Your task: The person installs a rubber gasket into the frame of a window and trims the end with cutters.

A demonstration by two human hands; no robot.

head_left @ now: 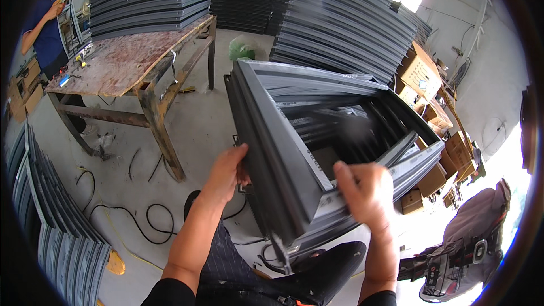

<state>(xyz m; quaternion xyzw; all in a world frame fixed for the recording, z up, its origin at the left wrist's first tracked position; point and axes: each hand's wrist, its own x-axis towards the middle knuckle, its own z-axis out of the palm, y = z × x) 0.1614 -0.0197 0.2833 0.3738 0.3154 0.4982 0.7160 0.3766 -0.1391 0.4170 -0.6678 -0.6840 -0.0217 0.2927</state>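
A dark grey rectangular metal frame (281,153), like a window frame, lies tilted in front of me over more frames of the same kind. My left hand (229,173) is closed on its left outer side, fingertips partly hidden behind the edge. At the near right corner, my right hand (368,192) wraps round the frame's near bar, thumb on top. Through the frame's opening, darker bars show, partly blurred. What supports the lower frames cannot be made out. My legs are below the near edge.
A worn wooden workbench (122,68) stands at the far left, carrying stacked grey frames (139,3). Beyond it is a co-worker (48,39). More frames (56,215) stand at near left. Black cable (133,213) loops over the floor. Cardboard boxes (419,71) and a backpack (470,238) are right.
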